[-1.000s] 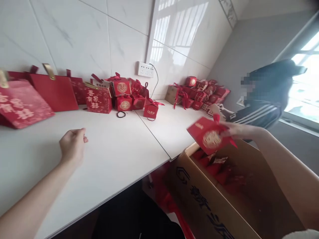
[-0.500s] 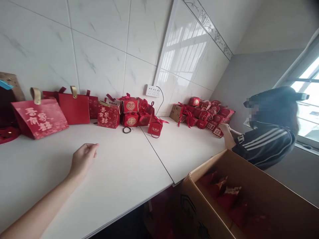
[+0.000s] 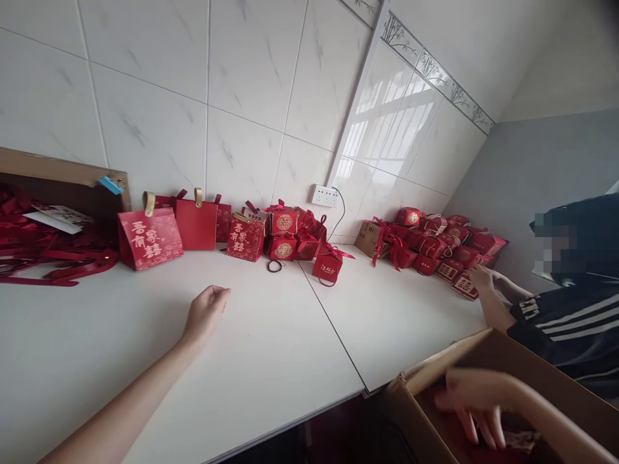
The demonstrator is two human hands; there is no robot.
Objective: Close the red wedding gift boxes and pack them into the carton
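My left hand (image 3: 206,314) rests on the white table with its fingers curled closed, and nothing shows in it. My right hand (image 3: 478,401) reaches down into an open cardboard carton (image 3: 411,419), its fingers apart and slightly blurred, just above or against red items inside. Nearest beyond my left hand are a red gift box with white characters (image 3: 151,240), a plain red gift bag (image 3: 197,225) and a smaller patterned red gift box (image 3: 245,238). A black hair tie (image 3: 274,266) lies on the tabletop. Close to it sits a small red box with a ribbon (image 3: 327,263).
At far left, a brown box (image 3: 62,164) holds red ribbons (image 3: 53,258). Red candy boxes (image 3: 430,241) are heaped along the wall at right, where another person's hand (image 3: 483,283) touches one. A socket strip (image 3: 324,194) is on the wall. A seam crosses the table.
My right hand has come into view and entered the carton. The view has turned left, showing the ribbon box. My left hand stays closed on the table.
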